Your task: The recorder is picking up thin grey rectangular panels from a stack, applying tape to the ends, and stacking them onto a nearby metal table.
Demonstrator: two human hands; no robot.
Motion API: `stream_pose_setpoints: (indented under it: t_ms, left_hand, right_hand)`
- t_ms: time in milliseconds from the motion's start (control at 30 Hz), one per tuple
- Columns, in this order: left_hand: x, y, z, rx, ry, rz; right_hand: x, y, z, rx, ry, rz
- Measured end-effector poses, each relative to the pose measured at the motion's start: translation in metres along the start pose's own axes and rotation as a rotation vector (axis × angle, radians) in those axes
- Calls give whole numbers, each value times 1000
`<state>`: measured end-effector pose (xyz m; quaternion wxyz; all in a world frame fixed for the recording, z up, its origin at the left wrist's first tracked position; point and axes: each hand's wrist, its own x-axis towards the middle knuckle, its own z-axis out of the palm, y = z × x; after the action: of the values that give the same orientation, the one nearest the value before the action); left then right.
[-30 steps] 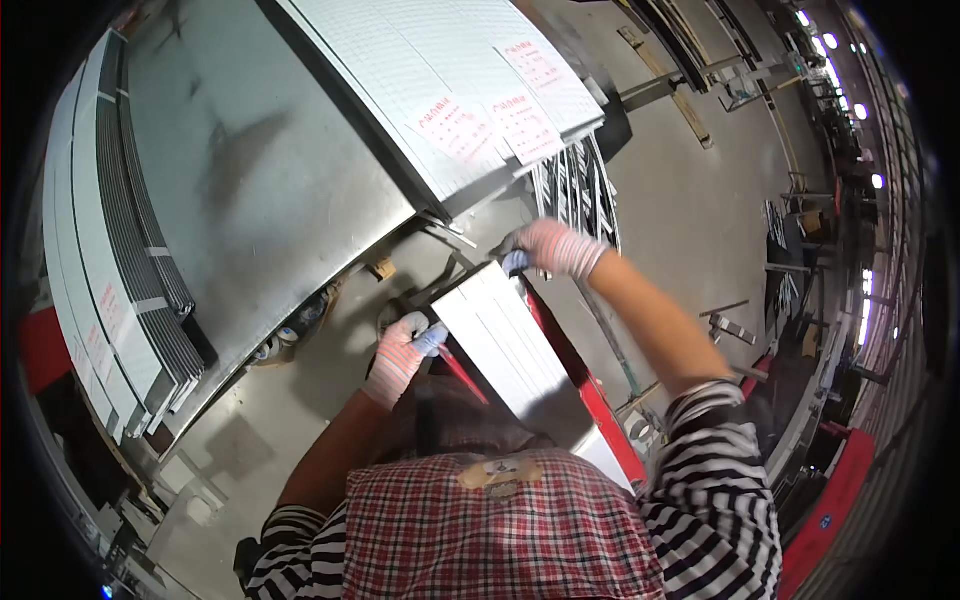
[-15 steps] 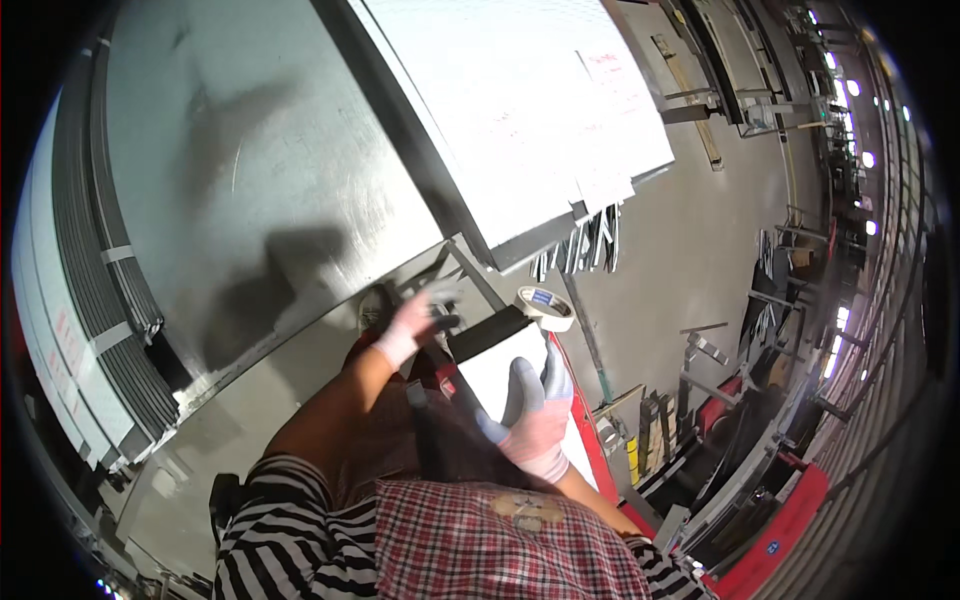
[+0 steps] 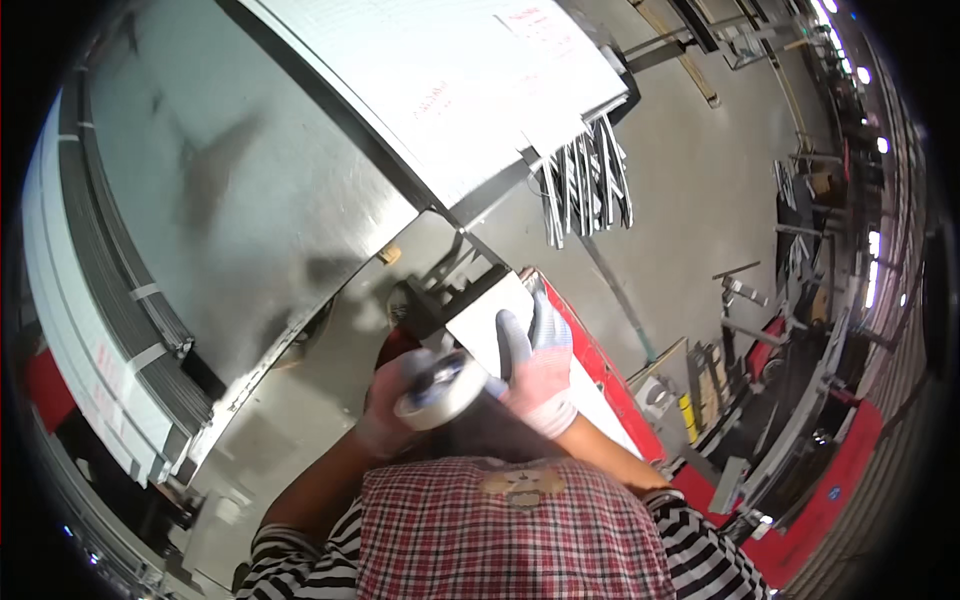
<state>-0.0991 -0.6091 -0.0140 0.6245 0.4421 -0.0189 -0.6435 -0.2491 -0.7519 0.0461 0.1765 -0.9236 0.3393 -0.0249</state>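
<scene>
A roll of tape (image 3: 450, 408) is in my left hand (image 3: 386, 405), close in front of my checked apron. The hand and roll are partly smeared by motion, but my gloved fingers are closed on the roll's rim. My right hand (image 3: 543, 375), in a pink and grey glove, grips the long white panel piece (image 3: 482, 325) near its far end. Its thumb lies on the white face, and the other fingers go over the right edge. Dark material shows at the panel piece's far end. Red edging (image 3: 598, 375) runs along its right side.
A metal-topped table (image 3: 270, 190) stands ahead to the left. White panels (image 3: 450, 90) lie stacked beyond it, with several thin strips (image 3: 588, 185) hanging off their end. Strapped dark profiles (image 3: 130, 270) line the far left. A red machine part (image 3: 830, 500) is at the lower right.
My left hand has picked up the tape roll from beside the panel's far end and drawn it back toward my body. My right hand stays on the panel; the view has shifted.
</scene>
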Motion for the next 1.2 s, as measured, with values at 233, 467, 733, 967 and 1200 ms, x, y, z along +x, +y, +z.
stream_pose_setpoints:
  t_ms: [233,467,733,967,1200]
  left_hand:
    - [46,49,102,1259,126,77]
    - [49,35,98,1643,181,327]
    - [60,18,144,1874,-254,763]
    - [69,5,125,1846,-369,616]
    - [61,-19,37,-20,223,-105]
  right_hand:
    - [10,13,-65,584,380,-89]
    - [121,76,-86,-47,-608,-494]
    - [138,92,-32,2,-835,-333]
    - [113,132,11,-196,-516,0]
    - [-146,192,-56,594,-725,412]
